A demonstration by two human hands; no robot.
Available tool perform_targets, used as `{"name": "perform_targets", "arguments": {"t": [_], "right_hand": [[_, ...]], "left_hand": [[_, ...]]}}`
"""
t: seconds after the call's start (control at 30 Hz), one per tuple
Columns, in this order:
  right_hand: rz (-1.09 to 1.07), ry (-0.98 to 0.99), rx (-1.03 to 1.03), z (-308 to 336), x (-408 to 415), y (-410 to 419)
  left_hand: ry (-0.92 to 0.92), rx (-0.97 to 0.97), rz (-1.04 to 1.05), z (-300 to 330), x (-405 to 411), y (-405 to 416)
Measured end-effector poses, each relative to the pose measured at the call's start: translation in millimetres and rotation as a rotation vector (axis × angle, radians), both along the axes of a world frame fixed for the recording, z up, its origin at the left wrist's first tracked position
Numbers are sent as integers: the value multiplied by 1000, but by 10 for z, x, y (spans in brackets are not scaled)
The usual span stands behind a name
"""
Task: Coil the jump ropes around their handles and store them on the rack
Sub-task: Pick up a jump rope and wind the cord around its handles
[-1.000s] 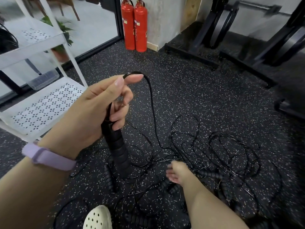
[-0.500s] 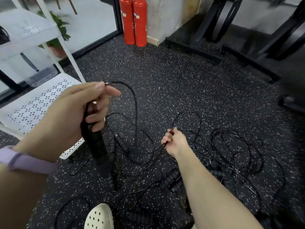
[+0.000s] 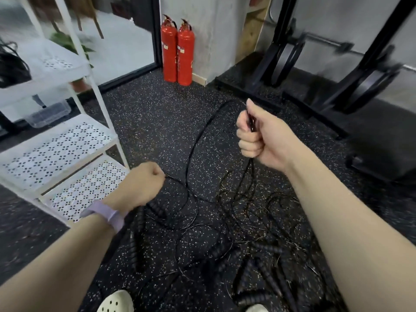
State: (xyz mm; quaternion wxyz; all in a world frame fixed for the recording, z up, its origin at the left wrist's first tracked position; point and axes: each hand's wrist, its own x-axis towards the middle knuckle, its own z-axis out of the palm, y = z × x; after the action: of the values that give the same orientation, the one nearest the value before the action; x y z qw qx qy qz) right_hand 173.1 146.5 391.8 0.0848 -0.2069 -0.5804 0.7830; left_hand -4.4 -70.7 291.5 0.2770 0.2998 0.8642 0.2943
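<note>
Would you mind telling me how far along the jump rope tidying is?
Early on. Dark cords, apparently ropes, already sit on the rack's top shelf. In hand: the right hand and left hand grip one rope. Left: the tangled pile on the floor, uncoiled.

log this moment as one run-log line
left hand: grips handle, low | right hand: fist on rope, raised | rope pile: tangled on floor | rack: lower shelves bare
</note>
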Motion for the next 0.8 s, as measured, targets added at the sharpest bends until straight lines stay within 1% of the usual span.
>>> {"name": "perform_targets", "arguments": {"t": [0.07, 0.17, 0.3, 0.4, 0.47, 0.53, 0.67, 0.73, 0.8], "right_hand": [[-37, 36, 64, 243, 21, -20], [-125, 107, 131, 557, 68, -55], [-205, 164, 219, 907, 133, -109], [-238, 248, 219, 1132, 154, -160], [-256, 331, 178, 1281, 168, -196], [-276, 419, 126, 1426, 171, -239], [-328, 571, 15, 1679, 123, -329], [-337, 618, -33, 1782, 88, -351], [-333, 655, -82, 1850, 55, -361]], "left_hand": [[55, -63, -79, -22, 43, 42], [102, -113, -140, -65, 91, 96], [58, -162, -263, -110, 179, 139], [-42, -163, -392, -109, 279, 173], [-68, -113, -428, -108, 339, 215], [-55, -33, -415, -110, 393, 263], [-95, 241, -298, -90, 521, 410], [-97, 329, -228, -61, 589, 502], [-150, 393, -177, -47, 673, 583]]}}
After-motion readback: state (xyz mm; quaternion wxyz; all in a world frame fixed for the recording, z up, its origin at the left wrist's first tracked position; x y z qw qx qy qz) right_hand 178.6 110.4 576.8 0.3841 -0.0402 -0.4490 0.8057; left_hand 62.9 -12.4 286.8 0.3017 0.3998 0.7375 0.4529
